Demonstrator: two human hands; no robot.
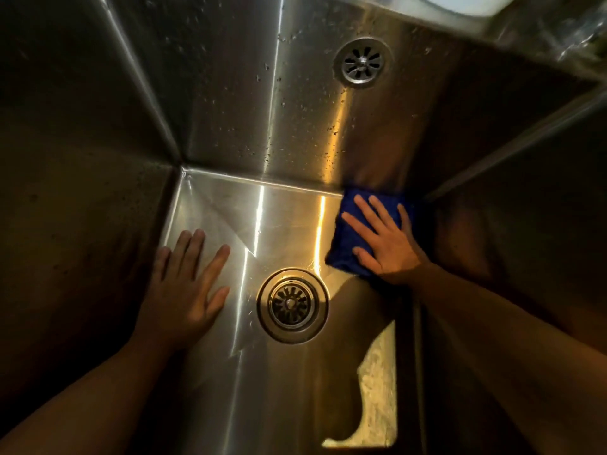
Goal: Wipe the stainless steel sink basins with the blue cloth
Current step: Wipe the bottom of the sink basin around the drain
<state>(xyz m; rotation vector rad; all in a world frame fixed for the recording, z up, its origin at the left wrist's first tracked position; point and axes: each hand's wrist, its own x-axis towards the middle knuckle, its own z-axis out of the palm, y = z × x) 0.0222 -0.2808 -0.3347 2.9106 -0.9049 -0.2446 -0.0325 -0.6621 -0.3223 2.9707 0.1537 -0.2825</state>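
I look straight down into a deep stainless steel sink basin (230, 211). My right hand (384, 241) lies flat, fingers spread, pressing the folded blue cloth (345, 244) onto the basin floor at its far right corner, against the back wall. My left hand (187, 284) rests flat on the floor near the left wall, fingers apart, holding nothing. The round drain strainer (292, 305) sits between my two hands.
The back wall (236, 93) carries water droplets and mirrors the drain as a reflection (363, 62). Dark steel side walls rise at the left (65, 192) and right (525, 224). A bright patch (374, 389) shows low on the near right.
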